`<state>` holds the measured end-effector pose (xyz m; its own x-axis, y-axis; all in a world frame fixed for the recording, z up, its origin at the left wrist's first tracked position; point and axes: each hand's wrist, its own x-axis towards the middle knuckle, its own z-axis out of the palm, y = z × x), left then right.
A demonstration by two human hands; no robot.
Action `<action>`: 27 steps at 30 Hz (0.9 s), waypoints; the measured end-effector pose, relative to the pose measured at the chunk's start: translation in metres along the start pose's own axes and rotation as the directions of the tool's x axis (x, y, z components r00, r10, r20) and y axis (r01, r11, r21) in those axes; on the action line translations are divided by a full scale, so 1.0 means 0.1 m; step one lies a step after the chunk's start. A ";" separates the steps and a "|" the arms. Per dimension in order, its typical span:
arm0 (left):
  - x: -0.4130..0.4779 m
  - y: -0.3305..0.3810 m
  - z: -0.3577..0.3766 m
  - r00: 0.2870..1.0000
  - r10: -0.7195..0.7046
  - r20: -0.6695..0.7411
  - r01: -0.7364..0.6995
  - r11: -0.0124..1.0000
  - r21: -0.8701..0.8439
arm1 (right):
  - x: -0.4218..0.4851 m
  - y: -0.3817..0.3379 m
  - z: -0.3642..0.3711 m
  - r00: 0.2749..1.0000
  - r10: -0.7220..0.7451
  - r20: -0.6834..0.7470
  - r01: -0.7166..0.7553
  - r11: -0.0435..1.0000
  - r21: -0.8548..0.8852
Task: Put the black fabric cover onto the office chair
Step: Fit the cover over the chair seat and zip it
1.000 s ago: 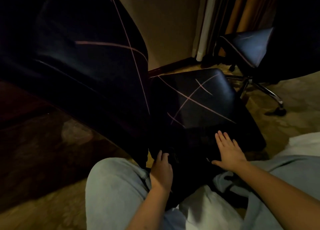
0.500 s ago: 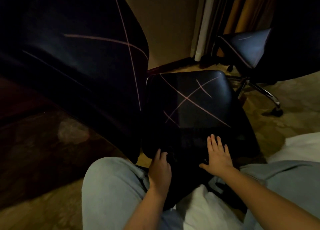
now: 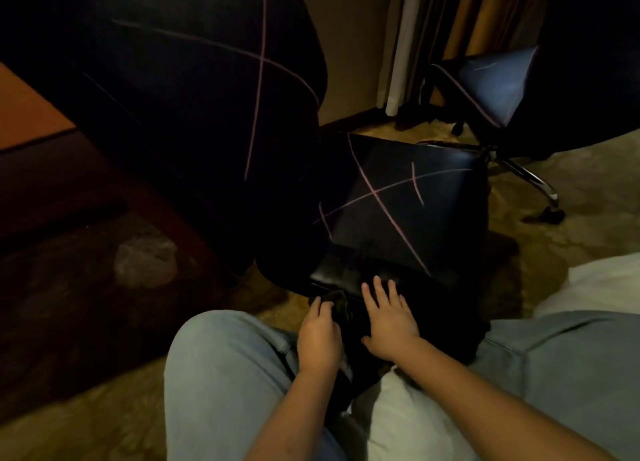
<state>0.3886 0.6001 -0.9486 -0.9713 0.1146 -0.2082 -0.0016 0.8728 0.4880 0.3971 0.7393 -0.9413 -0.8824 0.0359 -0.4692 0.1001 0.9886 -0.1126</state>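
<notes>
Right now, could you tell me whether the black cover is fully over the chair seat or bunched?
Bunched at the front: the cover lies smooth on top, but the left hand grips a gathered fold at the near edge.

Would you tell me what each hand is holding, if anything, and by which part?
The left hand grips the black fabric cover by its bunched front edge; the right hand lies flat, holding nothing.

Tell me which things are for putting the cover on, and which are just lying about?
For the job: black fabric cover, office chair, left hand, right hand.
Just lying about: second chair, curtain, white bedding.
</notes>
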 end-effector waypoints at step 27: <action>-0.12 0.67 0.08 0.979 0.055 -0.199 -0.099 0.972 -0.215 | -0.34 0.63 0.00 0.920 0.303 -0.249 -0.110 0.810 0.577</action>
<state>0.4017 0.6607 -0.9205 -0.9978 0.0663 -0.0085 0.0430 0.7345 0.6772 0.4335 0.8006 -0.9325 -0.8961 0.3687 -0.2473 0.4433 0.7119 -0.5447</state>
